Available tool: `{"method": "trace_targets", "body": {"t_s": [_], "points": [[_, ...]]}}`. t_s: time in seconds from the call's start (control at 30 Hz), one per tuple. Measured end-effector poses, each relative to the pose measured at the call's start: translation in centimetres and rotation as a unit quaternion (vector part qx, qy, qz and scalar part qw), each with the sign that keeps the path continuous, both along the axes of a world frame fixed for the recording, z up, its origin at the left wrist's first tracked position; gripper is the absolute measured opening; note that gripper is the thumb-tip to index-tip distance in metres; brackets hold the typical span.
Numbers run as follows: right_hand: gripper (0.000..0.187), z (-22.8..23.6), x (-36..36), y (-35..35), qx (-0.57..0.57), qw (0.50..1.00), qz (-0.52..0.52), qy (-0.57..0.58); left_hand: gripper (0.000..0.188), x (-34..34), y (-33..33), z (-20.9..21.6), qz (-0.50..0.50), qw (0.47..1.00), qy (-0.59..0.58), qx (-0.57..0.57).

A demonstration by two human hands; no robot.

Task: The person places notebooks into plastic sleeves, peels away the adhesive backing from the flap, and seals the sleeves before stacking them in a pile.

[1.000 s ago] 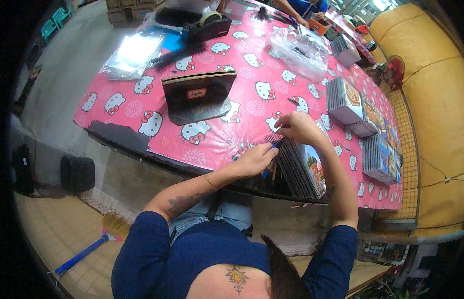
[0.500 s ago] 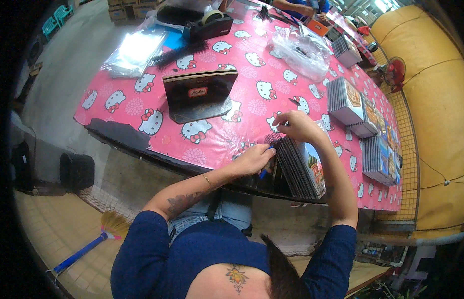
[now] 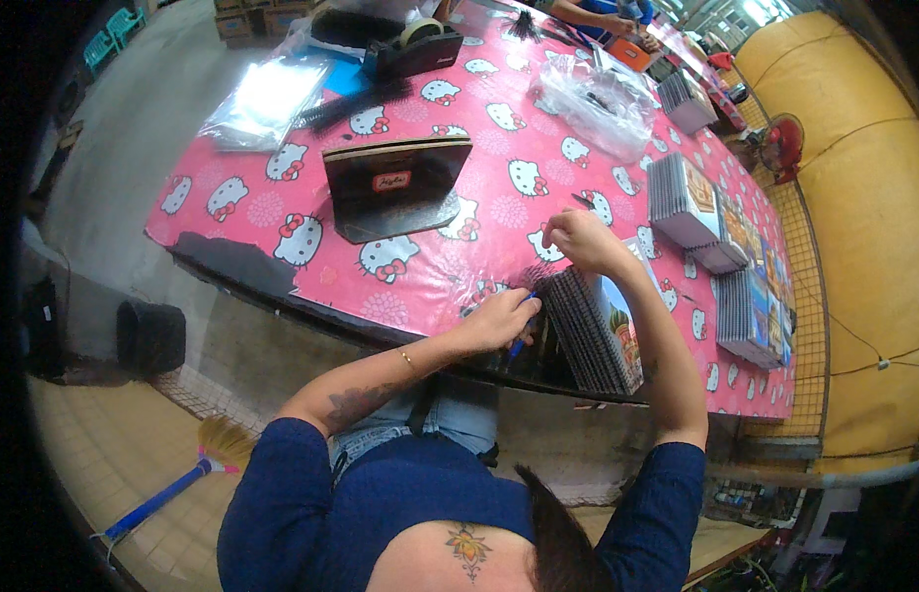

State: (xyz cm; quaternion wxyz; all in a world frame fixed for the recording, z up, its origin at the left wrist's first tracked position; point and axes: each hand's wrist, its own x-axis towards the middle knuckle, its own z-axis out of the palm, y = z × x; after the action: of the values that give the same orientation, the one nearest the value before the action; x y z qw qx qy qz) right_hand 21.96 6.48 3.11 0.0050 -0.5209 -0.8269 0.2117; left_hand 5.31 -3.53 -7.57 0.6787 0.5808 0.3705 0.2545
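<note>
At the table's near edge stands a stack of spiral-bound notebooks (image 3: 588, 335) with black coils along its left side and a colourful picture on the end cover. My left hand (image 3: 501, 318) is closed around a blue-handled tool (image 3: 520, 346), close beside the coils; its working end is hidden. Above the far end of the stack, my right hand (image 3: 584, 242) has its fingers curled together. Whatever it may pinch is too small to make out. Loose black coil ends (image 3: 538, 273) stick out just below it.
A black angled stand (image 3: 395, 187) sits left of centre. Clear plastic sleeves (image 3: 267, 104), black coils (image 3: 356, 104) and a tape dispenser (image 3: 415, 54) lie beyond. More notebook stacks (image 3: 687, 202) line the right side near a plastic bag (image 3: 598, 109). Another person's hands (image 3: 627, 30) work at the far end.
My right hand has shifted slightly, a little down over the stack's far end. My left hand keeps the blue-handled tool, tilted slightly differently. The other person's hands have moved around an orange thing.
</note>
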Motion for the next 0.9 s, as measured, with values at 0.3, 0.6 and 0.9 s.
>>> {"method": "trace_targets", "body": {"t_s": [0.3, 0.6, 0.9], "points": [[0.051, 0.8, -1.5, 0.4, -0.093, 0.962, -0.002, -0.257, 0.035, -0.1, 0.5, 0.5, 0.002, 0.999, 0.017, 0.045], [0.051, 0.0, -1.0, 0.7, -0.090, 0.966, 0.011, -0.244, 0.032, 0.1, 0.6, 1.2, 0.001, 0.998, 0.033, 0.047], [0.041, -0.8, 0.0, 1.4, -0.062, 0.983, 0.008, -0.171, 0.030, -0.4, -0.1, 0.4, -0.021, 0.999, -0.008, -0.047]]}}
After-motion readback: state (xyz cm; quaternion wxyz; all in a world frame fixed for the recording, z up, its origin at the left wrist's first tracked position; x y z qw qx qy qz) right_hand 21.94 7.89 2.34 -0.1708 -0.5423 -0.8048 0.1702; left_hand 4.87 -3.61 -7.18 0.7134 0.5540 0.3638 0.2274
